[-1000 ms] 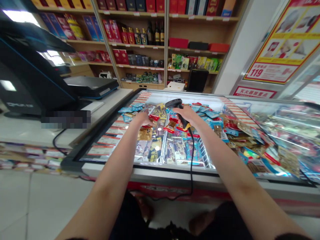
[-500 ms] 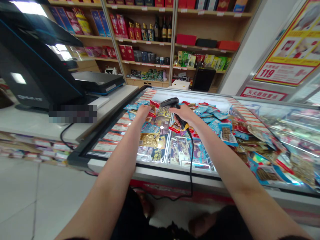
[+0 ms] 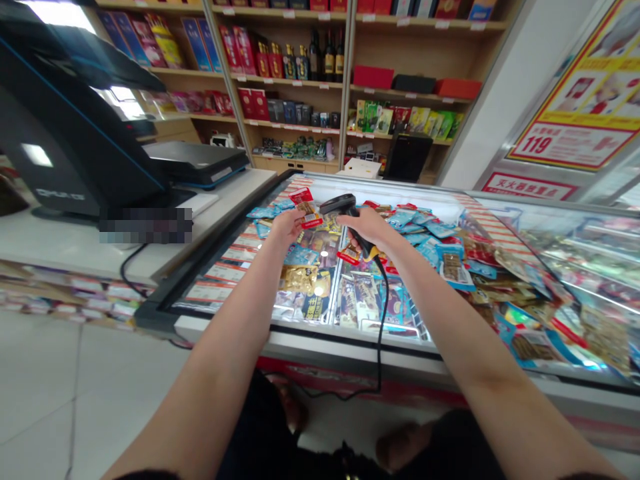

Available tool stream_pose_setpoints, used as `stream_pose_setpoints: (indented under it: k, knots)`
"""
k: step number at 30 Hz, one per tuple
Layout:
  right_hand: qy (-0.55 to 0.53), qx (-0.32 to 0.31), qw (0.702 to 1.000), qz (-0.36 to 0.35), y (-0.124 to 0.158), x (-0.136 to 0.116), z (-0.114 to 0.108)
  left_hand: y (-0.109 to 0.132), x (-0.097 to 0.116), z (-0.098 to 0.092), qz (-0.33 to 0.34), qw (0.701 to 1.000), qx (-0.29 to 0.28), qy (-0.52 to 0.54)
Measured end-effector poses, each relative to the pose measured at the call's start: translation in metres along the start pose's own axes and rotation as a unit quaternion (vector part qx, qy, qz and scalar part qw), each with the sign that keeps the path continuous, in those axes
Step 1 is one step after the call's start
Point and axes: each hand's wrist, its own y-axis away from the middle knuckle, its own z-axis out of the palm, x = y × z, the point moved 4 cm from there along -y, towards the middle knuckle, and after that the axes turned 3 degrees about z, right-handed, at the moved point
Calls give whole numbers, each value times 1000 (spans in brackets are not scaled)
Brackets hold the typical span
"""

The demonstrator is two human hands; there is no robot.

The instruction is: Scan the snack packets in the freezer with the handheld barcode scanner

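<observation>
Over the surface (image 3: 325,340), my left hand (image 3: 287,225) pinches a packet (image 3: 306,205), my right hand (image 3: 369,225) grips the scanner (image 3: 338,203); I'd best keep the packet flat, facing the scanner.

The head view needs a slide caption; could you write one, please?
Left hand holds a red rectangular packet; right hand grips a black, yellow-trimmed corded scanner.

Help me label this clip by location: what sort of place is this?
Probably a grocery or convenience store: light wooden shelves hold boxed goods, shiny blue plastic packets lie on a long glass-topped display case, and the right hand grips a black and yellow corded scanner.
</observation>
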Motion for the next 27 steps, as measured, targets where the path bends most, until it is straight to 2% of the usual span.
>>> stream_pose_setpoints:
  k: [11, 27]
  knots:
    - [22, -14, 999, -22, -4, 3, 1, -4, -1, 0, 23, 999, -12, 19]
    - [33, -13, 999, -25, 0, 1, 0, 5, 3, 4, 40, 999, 15, 10]
